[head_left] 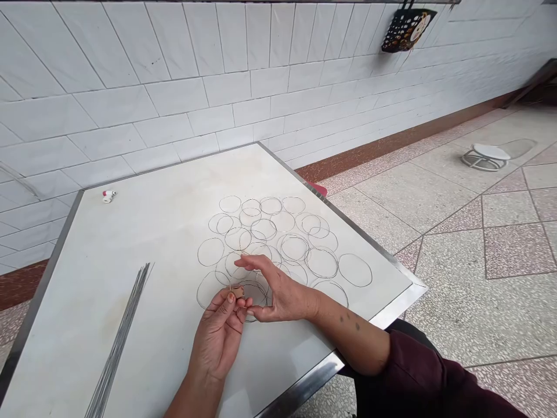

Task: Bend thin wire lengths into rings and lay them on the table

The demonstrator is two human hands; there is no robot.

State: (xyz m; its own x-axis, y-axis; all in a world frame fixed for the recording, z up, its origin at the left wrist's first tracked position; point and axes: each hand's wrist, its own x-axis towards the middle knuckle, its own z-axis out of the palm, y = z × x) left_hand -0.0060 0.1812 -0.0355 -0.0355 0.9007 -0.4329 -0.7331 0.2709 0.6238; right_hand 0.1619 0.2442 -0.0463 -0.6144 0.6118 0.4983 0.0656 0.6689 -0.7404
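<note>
My left hand (220, 331) is closed in a pinch, thumb against fingers, with a thin wire (230, 285) just showing at the fingertips. A small brown piece (237, 292), perhaps a wrapping on a finger, sits at the same spot. My right hand (282, 290) is open beside it, thumb and fingers spread wide apart; whether it touches the wire I cannot tell. Under and beyond both hands lie several thin wire rings (321, 276), many overlapping. To the left, a bundle of straight grey wires (119, 342) rests on the white table (169, 232).
A small white and pink object (108, 196) lies near the table's far left corner. The metal table edge (369, 229) runs along the right. A tiled wall (174, 116) stands behind. On the floor is a white stool (491, 153); a black bag (409, 28) hangs on the wall.
</note>
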